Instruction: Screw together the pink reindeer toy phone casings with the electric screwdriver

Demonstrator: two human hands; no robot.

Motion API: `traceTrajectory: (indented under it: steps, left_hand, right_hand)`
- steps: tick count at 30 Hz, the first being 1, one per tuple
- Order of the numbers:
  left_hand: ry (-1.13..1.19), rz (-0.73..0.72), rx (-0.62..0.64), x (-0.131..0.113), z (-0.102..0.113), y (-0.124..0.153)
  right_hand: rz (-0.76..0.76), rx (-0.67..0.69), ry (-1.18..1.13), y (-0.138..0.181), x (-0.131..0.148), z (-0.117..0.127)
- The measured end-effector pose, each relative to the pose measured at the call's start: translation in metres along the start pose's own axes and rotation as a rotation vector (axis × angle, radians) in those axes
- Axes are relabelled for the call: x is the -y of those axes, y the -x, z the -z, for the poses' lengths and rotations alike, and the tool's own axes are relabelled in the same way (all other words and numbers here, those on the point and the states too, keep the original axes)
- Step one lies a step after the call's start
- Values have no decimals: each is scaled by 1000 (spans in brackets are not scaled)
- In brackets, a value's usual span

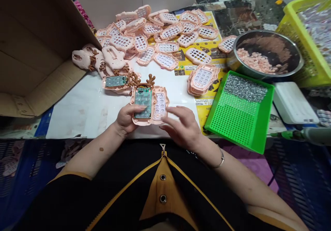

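Note:
My left hand (pixel 128 118) grips a pink toy phone half (pixel 141 121), its thumb lying across the green circuit board (pixel 143 102) inside. Brown antlers (pixel 150 80) stick up from the top of this half. Right beside it, edges meeting, is a pink front cover (pixel 160 104) with a white keypad seated in it. My right hand (pixel 182 124) is at that cover's right edge, fingers apart and fingertips at or very near the rim; whether they touch is unclear. Another antlered half with a board (pixel 116 81) lies just behind on the left.
Many pink covers (pixel 170 31) are heaped at the back, with a small stack (pixel 203 79) nearer right. A green basket (pixel 238 120) holds screws. Behind it stand a metal bowl (pixel 297 57) of pink parts and a yellow crate (pixel 287 48). A cardboard box (pixel 49 86) borders the left.

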State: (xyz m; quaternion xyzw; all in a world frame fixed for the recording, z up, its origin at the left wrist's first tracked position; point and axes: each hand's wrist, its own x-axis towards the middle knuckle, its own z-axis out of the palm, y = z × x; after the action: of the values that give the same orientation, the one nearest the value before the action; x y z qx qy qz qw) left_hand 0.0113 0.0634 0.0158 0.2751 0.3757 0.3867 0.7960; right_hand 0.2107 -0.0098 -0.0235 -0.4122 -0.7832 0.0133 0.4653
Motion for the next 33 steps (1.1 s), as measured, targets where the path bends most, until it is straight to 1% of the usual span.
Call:
traceTrajectory:
  steps: [1,2,3,4,5,6,7,8,9,12,15,21,24,27,30,33]
  left_hand:
    - [17,-9,-10,0,1,3]
    - [32,-12,-13,1,2,5]
    - [43,-11,-10,2,2,7]
    - [50,-2,-2,3,2,8]
    - [52,12,10,5,2,9]
    - [51,28,22,6,1,10]
    - [48,42,32,8,1,11]
    - [43,52,40,9,0,11]
    - [40,58,47,11,0,11]
    - [31,60,47,12,0,11]
    - [22,50,31,11,-1,10]
    - [4,48,20,10,-3,5]
    - [-16,52,36,10,-3,3]
    - [-19,36,24,8,0,3]
    - [-7,-34,-25,2,6,6]
    - [26,-75,-27,-3,11,9]
  right_hand:
    - [-182,-64,-193,1,-1,-4]
    - [-389,-99,-420,1,-1,-9]
    - [-598,-95,-670,1,-1,-13]
    - [-785,-57,-922,0,1,-18]
    - [-931,2,-1154,-1,3,-22]
    - [-1031,66,-1346,-2,6,-26]
    - [-1092,109,-1487,-3,10,-30]
    - [-1127,120,-1576,-4,13,-33]
    - [-1144,104,-1623,-6,17,-35]
    - [-1183,26,-1654,-10,24,-39]
    - [-1196,19,-1661,-13,26,-40]
    - [-1157,51,-1615,-15,25,-42]
    - [-1142,61,-1575,-15,22,-44]
    - [-1143,4,-1517,-12,18,-45]
    - [-1192,-90,-1504,-7,14,-45]
    - [-1222,-93,-1528,-4,11,-45]
